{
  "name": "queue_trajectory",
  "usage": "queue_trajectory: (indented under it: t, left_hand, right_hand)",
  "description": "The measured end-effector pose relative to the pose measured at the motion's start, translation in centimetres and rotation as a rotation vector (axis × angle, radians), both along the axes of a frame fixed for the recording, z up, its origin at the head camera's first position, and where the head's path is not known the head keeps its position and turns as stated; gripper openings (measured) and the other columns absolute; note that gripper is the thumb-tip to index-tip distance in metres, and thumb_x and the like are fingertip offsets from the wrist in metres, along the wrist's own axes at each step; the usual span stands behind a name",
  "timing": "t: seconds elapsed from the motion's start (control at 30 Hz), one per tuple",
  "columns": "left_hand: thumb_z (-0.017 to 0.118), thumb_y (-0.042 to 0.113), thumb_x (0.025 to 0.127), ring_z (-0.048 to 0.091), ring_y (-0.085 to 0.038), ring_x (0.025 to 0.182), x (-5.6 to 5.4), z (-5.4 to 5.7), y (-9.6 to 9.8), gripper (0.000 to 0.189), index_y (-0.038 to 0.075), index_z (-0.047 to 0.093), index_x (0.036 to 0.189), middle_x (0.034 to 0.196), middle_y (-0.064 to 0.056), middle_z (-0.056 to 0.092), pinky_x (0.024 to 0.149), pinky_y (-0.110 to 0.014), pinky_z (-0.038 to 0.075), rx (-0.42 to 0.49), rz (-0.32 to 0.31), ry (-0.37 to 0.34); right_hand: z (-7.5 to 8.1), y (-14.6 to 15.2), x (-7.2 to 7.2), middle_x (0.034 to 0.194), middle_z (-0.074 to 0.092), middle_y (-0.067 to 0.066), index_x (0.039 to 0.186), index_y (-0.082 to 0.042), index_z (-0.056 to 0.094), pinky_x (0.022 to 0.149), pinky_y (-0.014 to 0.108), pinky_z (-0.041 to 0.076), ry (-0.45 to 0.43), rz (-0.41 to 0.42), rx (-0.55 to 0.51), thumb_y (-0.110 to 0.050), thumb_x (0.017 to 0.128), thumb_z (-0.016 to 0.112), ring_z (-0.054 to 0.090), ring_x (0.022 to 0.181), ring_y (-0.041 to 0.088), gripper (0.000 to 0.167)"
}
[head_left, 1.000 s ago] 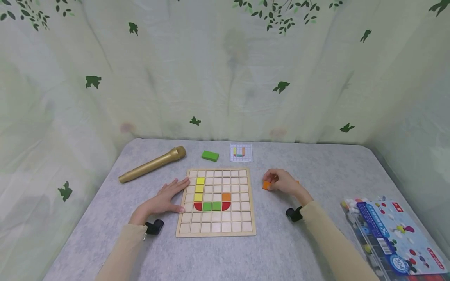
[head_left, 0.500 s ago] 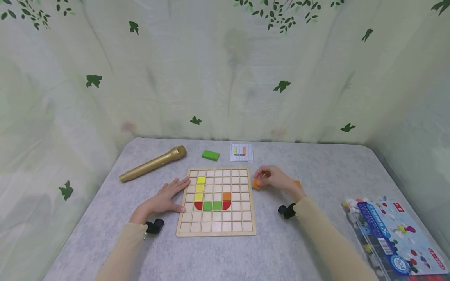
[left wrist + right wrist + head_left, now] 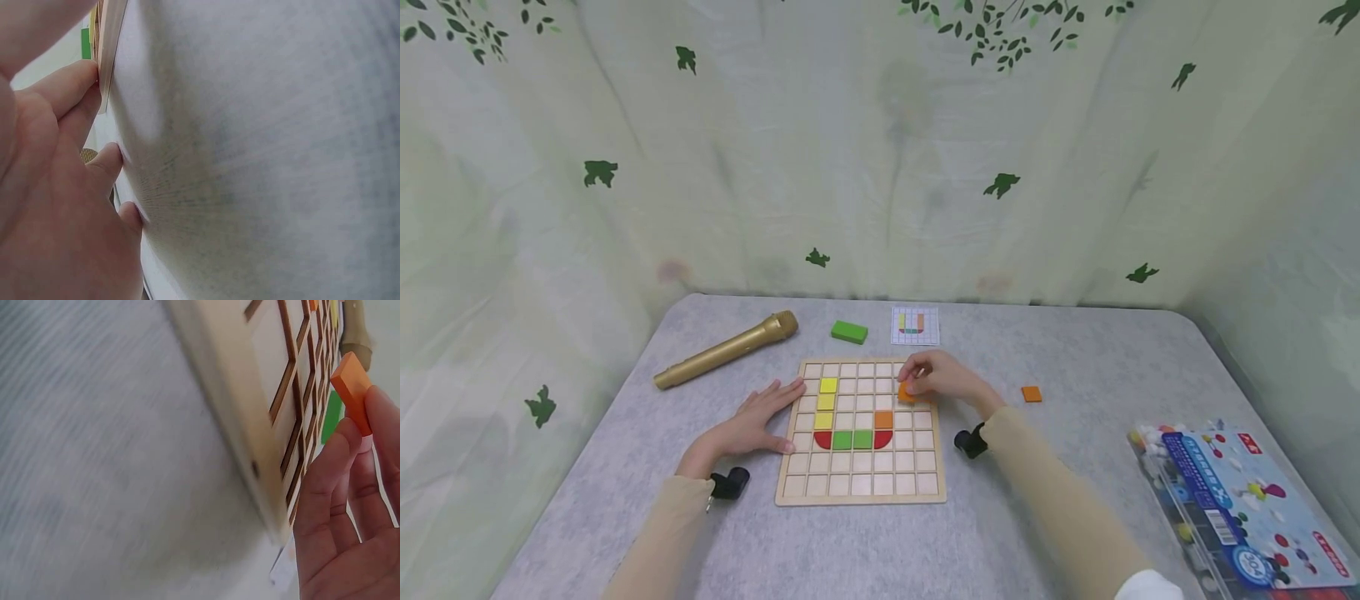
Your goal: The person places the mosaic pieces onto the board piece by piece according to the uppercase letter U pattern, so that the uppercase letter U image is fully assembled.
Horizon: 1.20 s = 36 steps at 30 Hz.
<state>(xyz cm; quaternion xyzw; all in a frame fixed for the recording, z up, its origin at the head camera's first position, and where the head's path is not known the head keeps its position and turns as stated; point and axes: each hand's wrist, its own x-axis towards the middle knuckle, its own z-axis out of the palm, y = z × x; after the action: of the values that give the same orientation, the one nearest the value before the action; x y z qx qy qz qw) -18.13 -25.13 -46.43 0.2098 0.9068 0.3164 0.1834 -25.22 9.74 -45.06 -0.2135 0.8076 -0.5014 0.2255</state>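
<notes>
My right hand (image 3: 942, 377) pinches an orange square tile (image 3: 352, 387) between thumb and fingers, over the right part of a wooden grid board (image 3: 861, 493). My left hand (image 3: 758, 421) lies with spread, straight fingers at the board's left edge, its fingertips touching the frame in the left wrist view. In the board's cells sit several yellow tiles (image 3: 825, 402), two green tiles (image 3: 853, 440), a red rounded piece (image 3: 823, 440) at each lower corner, and one orange tile (image 3: 883, 419). Another orange tile (image 3: 1032, 394) lies on the table to the right.
Behind the board lie a gold microphone (image 3: 727, 350), a green block (image 3: 849, 332) and a small card (image 3: 915, 326) printed with a coloured U pattern. A clear box with a blue-and-white printed cover (image 3: 1262, 508) stands at the table's right front.
My right hand has carried the orange tile leftward from the table to over the board's right part. The other orange tile on the table has come into full view. My left hand stays put.
</notes>
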Motion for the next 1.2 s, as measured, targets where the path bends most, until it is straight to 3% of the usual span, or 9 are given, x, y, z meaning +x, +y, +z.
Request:
queue_trajectory:
  t: [0.3,0.63,0.87,1.03,1.2]
  left_hand:
    - [0.077,0.040,0.077,-0.003,-0.042,0.142,0.0,0.0,0.1,0.099,0.007,0.021,0.153,0.157,-0.016,0.015,0.110,-0.060,-0.006,-0.007,0.004,-0.002]
    - [0.078,0.040,0.077,-0.003,-0.042,0.142,0.0,-0.1,0.1,0.100,0.007,0.021,0.153,0.157,-0.017,0.015,0.110,-0.060,-0.006,-0.003,0.002,-0.001]
    - [0.077,0.041,0.077,-0.003,-0.041,0.142,-0.1,-0.2,0.0,0.100,0.008,0.021,0.153,0.158,-0.016,0.015,0.110,-0.059,-0.006,-0.011,0.005,-0.003]
    - [0.078,0.041,0.076,-0.003,-0.042,0.142,-0.1,-0.2,-0.1,0.100,0.008,0.022,0.153,0.157,-0.016,0.015,0.110,-0.060,-0.006,-0.002,0.003,0.001]
    - [0.077,0.041,0.077,-0.002,-0.041,0.142,-0.1,-0.3,-0.1,0.100,0.009,0.021,0.153,0.158,-0.015,0.015,0.110,-0.059,-0.005,-0.012,-0.001,0.004]
  right_hand:
    - [-0.2,-2.8,-0.1,0.077,0.061,0.002,0.094,0.002,0.068,0.066,0.024,0.047,0.062,0.083,0.019,0.006,0.086,0.063,0.053,0.071,0.012,0.010]
    - [0.4,-4.1,1.0,0.078,0.061,0.001,0.089,-0.005,0.069,0.067,0.025,0.046,0.104,0.042,0.168,0.004,0.087,0.064,0.054,0.072,0.014,0.010]
    - [0.7,-4.4,1.5,0.080,0.061,0.003,0.088,-0.005,0.068,0.065,0.025,0.048,0.122,0.009,0.200,0.004,0.087,0.064,0.054,0.072,0.016,0.010]
    - [0.2,-4.1,1.3,0.081,0.062,0.004,0.090,-0.004,0.070,0.066,0.025,0.047,0.128,0.010,0.170,0.004,0.086,0.064,0.054,0.074,0.015,0.011]
    - [-0.5,-2.6,0.8,0.085,0.064,0.005,0.098,-0.001,0.070,0.059,0.025,0.046,0.073,-0.012,0.057,0.002,0.088,0.062,0.054,0.068,0.015,0.013]
